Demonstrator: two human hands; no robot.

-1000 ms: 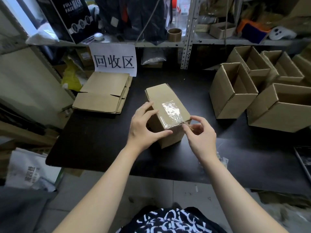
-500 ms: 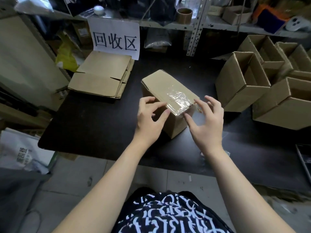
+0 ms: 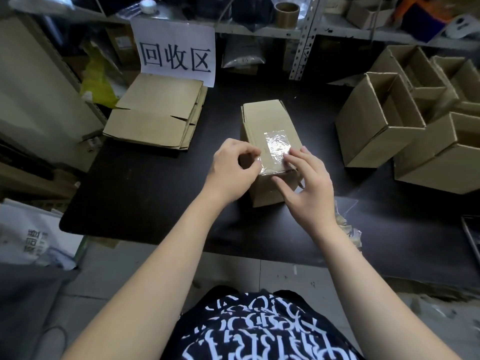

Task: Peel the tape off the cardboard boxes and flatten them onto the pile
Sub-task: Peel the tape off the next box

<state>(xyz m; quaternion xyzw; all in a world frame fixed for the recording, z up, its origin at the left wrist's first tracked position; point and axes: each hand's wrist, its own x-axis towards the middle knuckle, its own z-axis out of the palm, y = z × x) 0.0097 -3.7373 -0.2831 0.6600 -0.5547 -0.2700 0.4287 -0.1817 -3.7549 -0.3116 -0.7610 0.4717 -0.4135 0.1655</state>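
The left grip is curled, thumb and forefinger pinching the near-left edge of the clear tape. The right grip is spread, with fingers lying on the box's top just beside the tape and the thumb against the front face. The box stands closed in the middle of the dark bench. The pile of flattened cardboard lies at the back left below a paper sign. Open boxes stand to the right.
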